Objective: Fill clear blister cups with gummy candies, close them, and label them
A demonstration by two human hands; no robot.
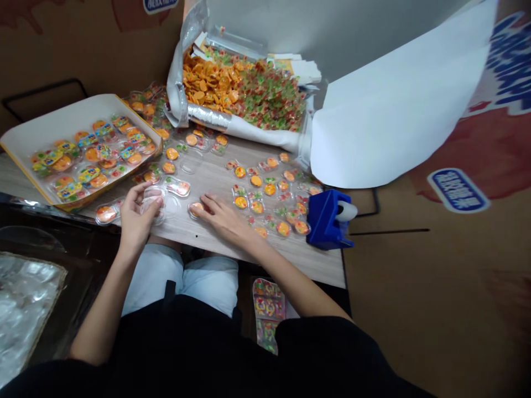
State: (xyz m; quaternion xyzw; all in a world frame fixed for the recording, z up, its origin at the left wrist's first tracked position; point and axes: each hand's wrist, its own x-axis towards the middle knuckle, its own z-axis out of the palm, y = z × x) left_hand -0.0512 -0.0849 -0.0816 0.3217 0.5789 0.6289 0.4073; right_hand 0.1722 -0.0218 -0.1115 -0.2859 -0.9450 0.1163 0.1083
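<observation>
Left hand [136, 218]: thumb and fingers pinched on clear plastic shells [170, 208] over the desk [209, 171]. Right hand [224, 218]: palm down, half curled, fingertips at an orange candy pack [194, 210] on the desk; grip cannot be told. Far right: blue tape dispenser [323, 221].
</observation>
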